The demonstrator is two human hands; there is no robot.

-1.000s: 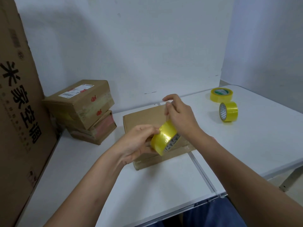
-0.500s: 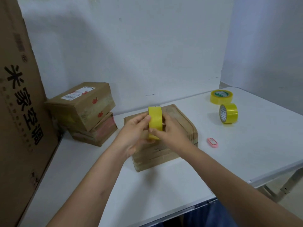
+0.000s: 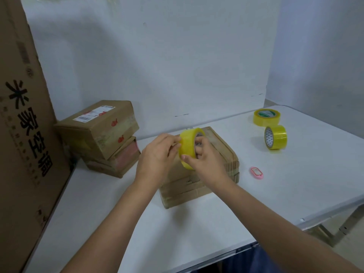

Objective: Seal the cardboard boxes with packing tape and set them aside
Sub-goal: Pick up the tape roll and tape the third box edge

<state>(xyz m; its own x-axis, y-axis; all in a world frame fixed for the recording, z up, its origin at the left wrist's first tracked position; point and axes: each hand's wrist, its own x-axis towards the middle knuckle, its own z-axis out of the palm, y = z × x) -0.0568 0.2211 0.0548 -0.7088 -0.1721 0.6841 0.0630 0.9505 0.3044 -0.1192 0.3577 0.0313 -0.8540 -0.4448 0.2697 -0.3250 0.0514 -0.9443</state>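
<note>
A flat brown cardboard box (image 3: 220,166) lies in the middle of the white table (image 3: 177,229). Above its top I hold a yellow tape roll (image 3: 188,145) on edge with both hands. My left hand (image 3: 157,154) pinches the roll's left side with its fingertips. My right hand (image 3: 204,160) grips the roll from the right, fingers inside the core and thumb on the outer band. No free strip of tape is visible.
Two taped boxes (image 3: 98,134) are stacked at the back left beside a tall cardboard sheet (image 3: 23,134). Two more yellow tape rolls (image 3: 266,117) (image 3: 275,137) sit at the back right. A small pink cutter (image 3: 256,171) lies right of the box.
The roll has turned from tilted flat to standing on edge and risen over the box's far half. My right hand has come down from a raised pinch to grip the roll.
</note>
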